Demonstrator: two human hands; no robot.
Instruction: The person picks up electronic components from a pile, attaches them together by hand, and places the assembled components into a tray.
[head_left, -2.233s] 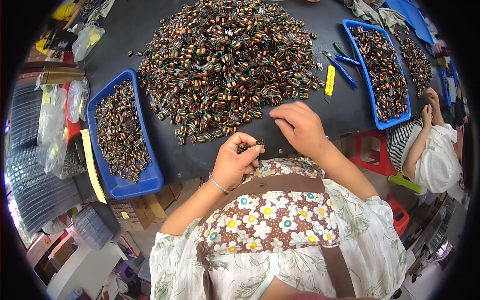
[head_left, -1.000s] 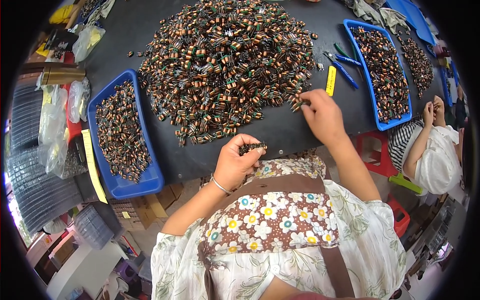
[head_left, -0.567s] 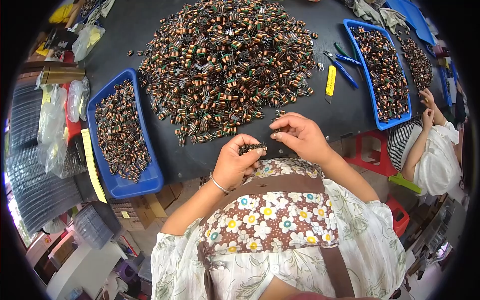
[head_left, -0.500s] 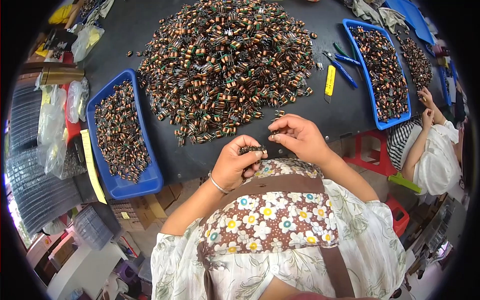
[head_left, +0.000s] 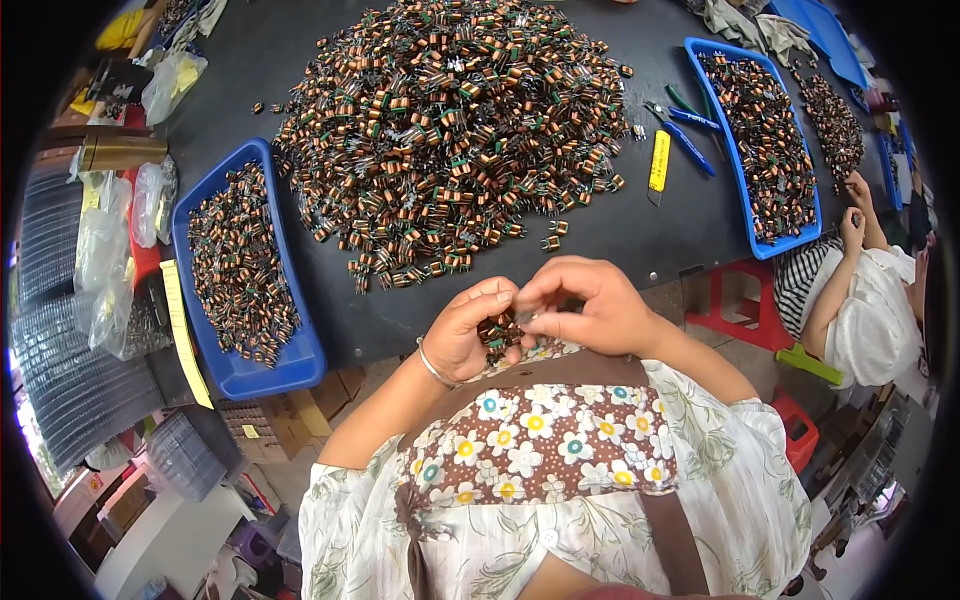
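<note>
My left hand (head_left: 466, 333) is closed loosely around several small copper-wound coils (head_left: 497, 336), which show in its palm. Its thumb and fingertips meet the fingers of my right hand (head_left: 583, 305) just in front of the table edge. The right fingers are bent into a pinch over those coils; whatever lies between them is partly hidden and slightly blurred. Beyond both hands a large heap of the same coils (head_left: 450, 140), with copper windings, dark cores and some green parts, covers the middle of the black table (head_left: 385, 325). Two loose coils (head_left: 552, 241) lie by its near edge.
Blue trays of coils stand at left (head_left: 312, 368) and right (head_left: 757, 245). Between heap and right tray lie a yellow cutter knife (head_left: 660, 162) and blue-handled pliers (head_left: 690, 148). A red stool (head_left: 740, 310) is under the table; another person's hand (head_left: 853, 225) works at far right.
My right hand has moved left and down to meet my left hand. My left hand has turned, showing more of the coils in it. The other person's hands have shifted slightly.
</note>
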